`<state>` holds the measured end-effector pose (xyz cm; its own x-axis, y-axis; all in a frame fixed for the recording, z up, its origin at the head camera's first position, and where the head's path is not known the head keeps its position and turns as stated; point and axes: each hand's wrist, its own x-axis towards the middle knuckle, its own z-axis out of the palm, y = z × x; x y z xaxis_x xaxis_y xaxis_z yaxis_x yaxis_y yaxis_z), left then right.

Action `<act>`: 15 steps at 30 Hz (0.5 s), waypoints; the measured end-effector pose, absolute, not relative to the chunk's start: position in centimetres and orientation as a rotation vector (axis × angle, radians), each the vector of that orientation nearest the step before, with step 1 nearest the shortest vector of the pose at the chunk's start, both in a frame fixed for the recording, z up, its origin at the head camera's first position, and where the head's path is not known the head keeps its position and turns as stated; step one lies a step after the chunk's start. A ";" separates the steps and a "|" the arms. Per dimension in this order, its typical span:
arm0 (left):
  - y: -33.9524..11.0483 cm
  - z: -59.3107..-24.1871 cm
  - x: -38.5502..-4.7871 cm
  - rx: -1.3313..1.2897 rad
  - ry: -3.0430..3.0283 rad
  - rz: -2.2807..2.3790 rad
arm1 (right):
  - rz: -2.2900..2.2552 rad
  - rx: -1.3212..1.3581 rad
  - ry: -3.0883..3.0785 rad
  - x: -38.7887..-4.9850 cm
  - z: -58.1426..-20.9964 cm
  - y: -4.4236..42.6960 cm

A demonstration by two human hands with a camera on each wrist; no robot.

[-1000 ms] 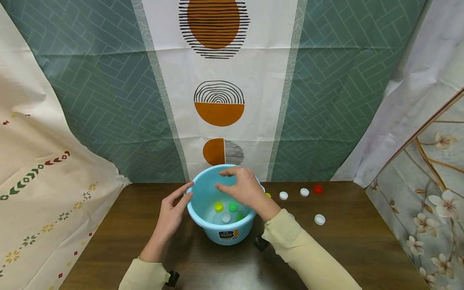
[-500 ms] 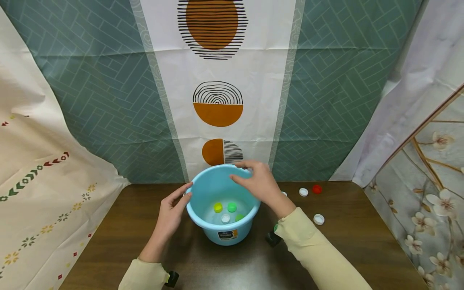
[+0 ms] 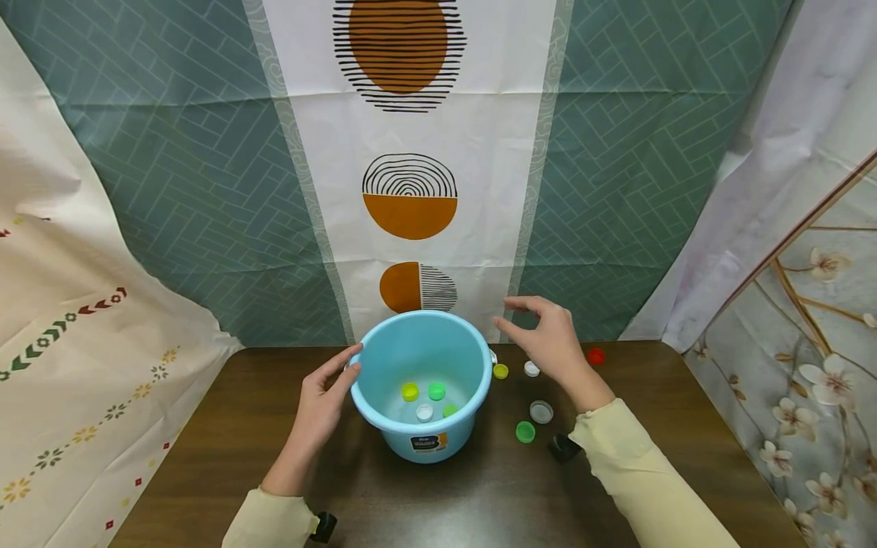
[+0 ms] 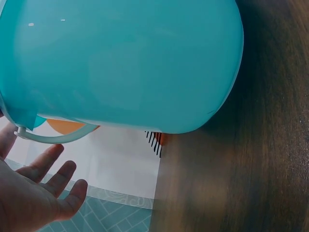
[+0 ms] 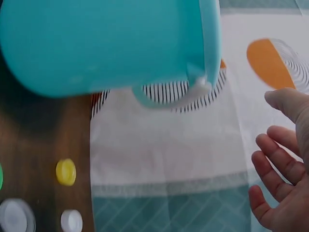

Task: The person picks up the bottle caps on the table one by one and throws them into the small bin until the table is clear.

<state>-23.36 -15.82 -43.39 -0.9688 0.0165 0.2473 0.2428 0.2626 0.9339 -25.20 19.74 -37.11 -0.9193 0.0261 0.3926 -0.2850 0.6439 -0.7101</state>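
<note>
A light blue bucket (image 3: 425,429) stands upright on the table, with yellow (image 3: 409,392), green (image 3: 436,391) and white (image 3: 424,412) bottle caps on its floor. My left hand (image 3: 322,399) rests its thumb and index finger on the bucket's left rim; its other fingers (image 4: 60,179) spread loosely below the handle. To the right of the bucket, my right hand (image 3: 548,342) hovers with thumb and fingers apart, holding nothing. Below it lie a yellow cap (image 3: 501,371), a small white cap (image 3: 531,369), a larger pale cap (image 3: 541,412) and a green cap (image 3: 525,432).
A red cap (image 3: 596,356) lies near the table's back edge, behind the right wrist. The brown table (image 3: 466,502) ends against a patterned cloth (image 3: 432,129). A pale bucket handle (image 5: 178,101) hangs at the bucket's side.
My right hand has moved from above the bucket out to the right, uncovering the caps beside the bucket. The left hand stays at the rim.
</note>
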 end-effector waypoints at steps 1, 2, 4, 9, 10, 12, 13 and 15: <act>-15.8 -43.4 -23.4 -0.245 -2.341 -1.784 | 1.168 0.194 -2.492 -25.1 -37.2 20.2; -15.8 -43.4 -23.4 -0.247 -2.340 -1.787 | 1.162 0.186 -2.489 -25.0 -37.3 20.6; -15.8 -43.3 -23.4 -0.250 -2.339 -1.791 | 1.150 0.167 -2.483 -24.8 -37.6 21.5; -15.8 -43.3 -23.3 -0.251 -2.342 -1.795 | 1.131 0.134 -2.468 -24.3 -38.5 23.9; -15.8 -43.3 -23.3 -0.251 -2.342 -1.794 | 1.135 0.127 -2.466 -24.2 -38.7 24.3; -15.8 -43.2 -23.3 -0.250 -2.342 -1.795 | 1.144 0.099 -2.470 -24.0 -39.2 25.2; -15.8 -43.2 -23.2 -0.248 -2.341 -1.795 | 1.147 0.082 -2.473 -23.8 -39.4 25.6; -15.8 -43.3 -23.2 -0.245 -2.343 -1.791 | 1.138 0.052 -2.482 -23.5 -39.8 26.3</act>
<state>-23.19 -15.81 -43.25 -0.9698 0.0205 0.2429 0.2398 0.2599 0.9354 -23.54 26.32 -39.81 -0.9161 0.1334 0.3780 -0.1995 0.6663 -0.7185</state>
